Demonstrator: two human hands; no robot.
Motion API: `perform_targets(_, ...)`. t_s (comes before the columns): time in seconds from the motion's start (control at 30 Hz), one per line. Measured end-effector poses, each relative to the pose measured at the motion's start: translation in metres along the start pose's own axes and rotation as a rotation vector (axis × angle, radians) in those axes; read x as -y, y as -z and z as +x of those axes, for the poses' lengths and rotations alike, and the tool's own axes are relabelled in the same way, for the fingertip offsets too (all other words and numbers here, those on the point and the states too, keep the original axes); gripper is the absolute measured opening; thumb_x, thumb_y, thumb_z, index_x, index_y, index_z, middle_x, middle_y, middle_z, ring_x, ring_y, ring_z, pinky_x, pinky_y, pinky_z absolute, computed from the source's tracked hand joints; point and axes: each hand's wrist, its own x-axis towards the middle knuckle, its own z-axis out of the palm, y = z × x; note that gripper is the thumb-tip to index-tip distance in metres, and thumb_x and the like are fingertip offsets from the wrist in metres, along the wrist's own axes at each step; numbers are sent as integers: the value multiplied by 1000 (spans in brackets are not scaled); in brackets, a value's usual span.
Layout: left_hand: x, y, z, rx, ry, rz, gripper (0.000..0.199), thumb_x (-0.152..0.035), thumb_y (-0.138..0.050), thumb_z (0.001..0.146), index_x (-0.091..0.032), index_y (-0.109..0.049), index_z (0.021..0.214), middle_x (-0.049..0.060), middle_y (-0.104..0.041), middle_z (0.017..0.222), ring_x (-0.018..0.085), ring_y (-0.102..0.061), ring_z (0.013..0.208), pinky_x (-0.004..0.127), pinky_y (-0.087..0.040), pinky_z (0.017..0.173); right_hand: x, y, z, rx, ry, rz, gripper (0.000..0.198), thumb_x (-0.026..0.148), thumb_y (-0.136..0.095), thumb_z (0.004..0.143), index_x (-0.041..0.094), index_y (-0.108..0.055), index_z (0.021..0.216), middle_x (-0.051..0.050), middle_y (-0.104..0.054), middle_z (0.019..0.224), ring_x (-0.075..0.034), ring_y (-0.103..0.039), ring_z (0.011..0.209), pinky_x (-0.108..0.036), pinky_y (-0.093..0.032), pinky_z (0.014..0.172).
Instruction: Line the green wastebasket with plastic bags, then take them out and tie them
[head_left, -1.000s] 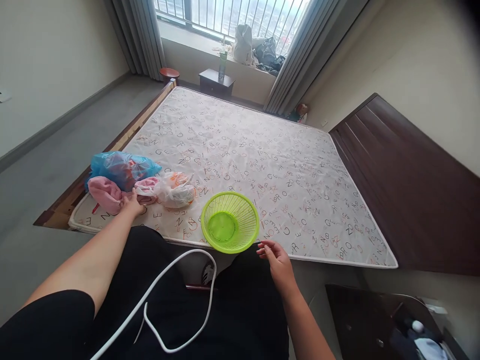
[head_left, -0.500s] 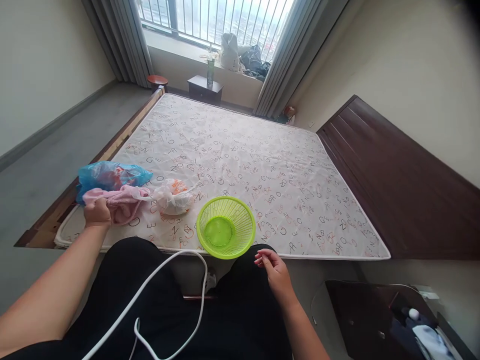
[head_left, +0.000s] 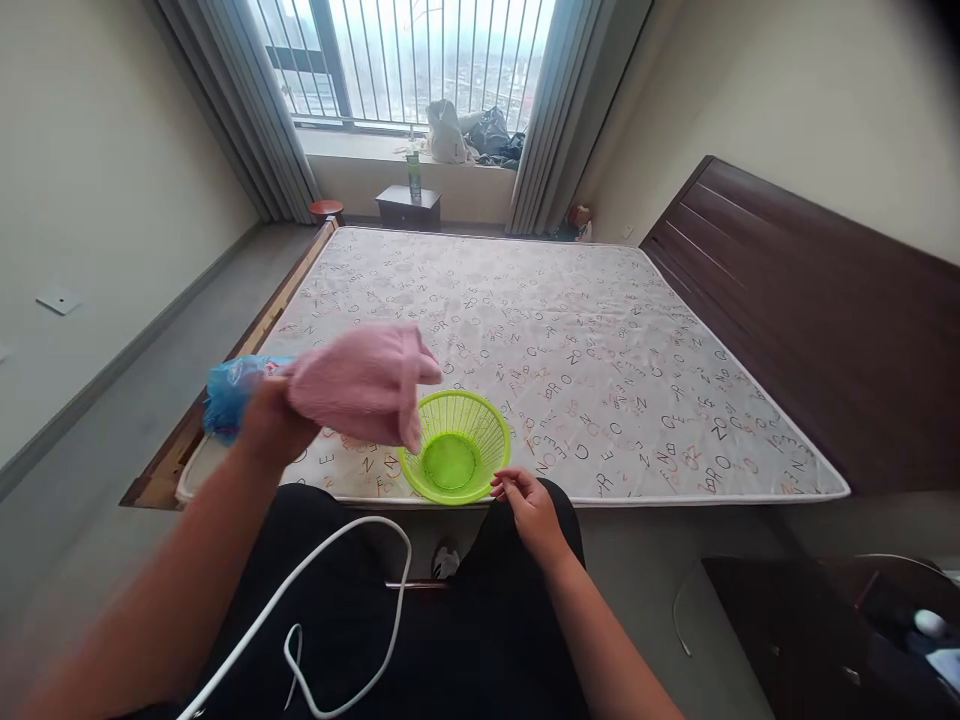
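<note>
A pink towel (head_left: 360, 385) is gripped in my left hand (head_left: 274, 425), which is blurred by motion. The cloth is lifted above the mattress, and its far end overlaps the left rim of the green plastic basket (head_left: 454, 465). That basket stands at the mattress's near edge, and its visible inside holds nothing. My right hand (head_left: 527, 505) is beside the basket's lower right rim, over my knee, with fingers curled and the thumb near the fingertips. I cannot make out anything in it. Behind my left hand lies a blue plastic bag (head_left: 232, 390).
The letter-printed mattress (head_left: 525, 310) spreads before me, with a dark headboard (head_left: 787, 310) at right. A white cable (head_left: 337, 535) loops over my lap. A dark cabinet (head_left: 780, 620) stands at lower right. Beyond the bed are a small nightstand (head_left: 409, 205) and a red stool (head_left: 326, 208).
My left hand has raised the pink towel off the mattress and carried it right, toward the basket. The towel now hides the white plastic bag. My right hand stays by the basket.
</note>
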Motion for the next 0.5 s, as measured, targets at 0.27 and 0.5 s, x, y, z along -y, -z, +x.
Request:
perform_targets(0.27, 110, -136, -51, 136, 77, 347, 55, -39, -74, 80, -18, -65, 130, 17, -63, 142, 37, -54, 140, 56, -37, 124, -13, 14, -6, 1, 196, -331, 27, 40, -55, 99, 20, -73, 101, -10, -77, 97, -24, -73, 90, -38, -57, 85)
perform_targets(0.5, 165, -176, -98, -47, 424, -140, 72, -25, -64, 78, -18, -50, 148, 16, -62, 144, 33, -51, 144, 51, -36, 125, -5, -27, 77, 501, 598, -1110, 34, 14, -65, 94, 26, -70, 126, -10, -69, 133, -25, -64, 126, -37, -51, 105)
